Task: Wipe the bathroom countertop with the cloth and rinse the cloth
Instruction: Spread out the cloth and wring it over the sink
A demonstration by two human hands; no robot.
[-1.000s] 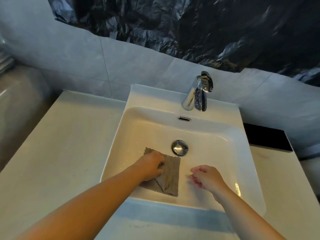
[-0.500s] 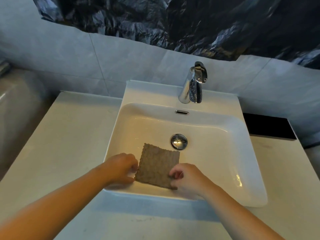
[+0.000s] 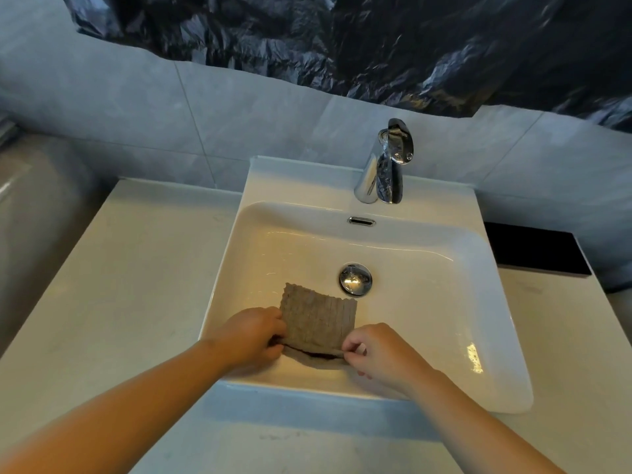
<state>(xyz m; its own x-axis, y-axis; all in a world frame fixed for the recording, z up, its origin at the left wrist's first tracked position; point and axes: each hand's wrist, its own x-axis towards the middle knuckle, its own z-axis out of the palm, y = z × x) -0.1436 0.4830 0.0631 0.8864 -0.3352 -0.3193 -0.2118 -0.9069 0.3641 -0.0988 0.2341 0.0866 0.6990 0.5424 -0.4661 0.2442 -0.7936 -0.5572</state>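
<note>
A grey-brown ribbed cloth [image 3: 318,319] is folded over inside the white sink [image 3: 444,319], near its front wall and just short of the drain plug [image 3: 355,279]. My left hand [image 3: 251,333] pinches the cloth's left edge. My right hand [image 3: 376,350] pinches its front right corner with thumb and forefinger. The pale countertop [image 3: 136,285] spreads to the left of the basin and continues along the front and right. The chrome tap [image 3: 388,165] stands behind the basin with no water running.
A black slab [image 3: 537,249] lies at the back right of the countertop. Grey wall tiles [image 3: 136,107] rise behind, with crumpled black plastic sheeting [image 3: 342,39] above them. A glossy grey surface [image 3: 30,213] drops away at the left.
A second ago only my left hand held the cloth. My right hand then took its right corner, and both hands have folded the cloth over at the front of the basin.
</note>
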